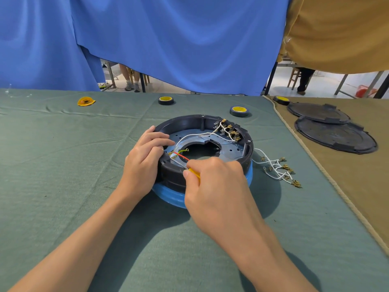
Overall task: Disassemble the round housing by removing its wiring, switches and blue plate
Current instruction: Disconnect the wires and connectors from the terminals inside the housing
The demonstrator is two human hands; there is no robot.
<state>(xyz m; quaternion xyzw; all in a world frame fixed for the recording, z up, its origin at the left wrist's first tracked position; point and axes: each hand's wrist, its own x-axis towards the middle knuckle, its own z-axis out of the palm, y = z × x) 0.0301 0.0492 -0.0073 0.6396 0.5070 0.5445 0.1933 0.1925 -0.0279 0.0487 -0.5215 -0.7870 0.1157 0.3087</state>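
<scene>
Status: partly done, in my judgement. One white wire harness (275, 169) lies free on the green cloth (63, 165), at 3 o'clock of the round housing (185, 120), which sits mid-table.

Contents of the housing:
- The blue plate (229, 148) is in place on its floor.
- White wiring (195, 134) runs to the switches (228, 129), which are seated on the wall at 1 o'clock.
- A red wire (181, 156) and a yellow wire (194, 173) sit at 7 o'clock.

The hands are apart. The left hand (145, 159) grips the housing wall at 9 o'clock. The right hand (219, 182) pinches the yellow wire at the near rim.

Outstanding: the remaining wiring, the switches and the plate.
</scene>
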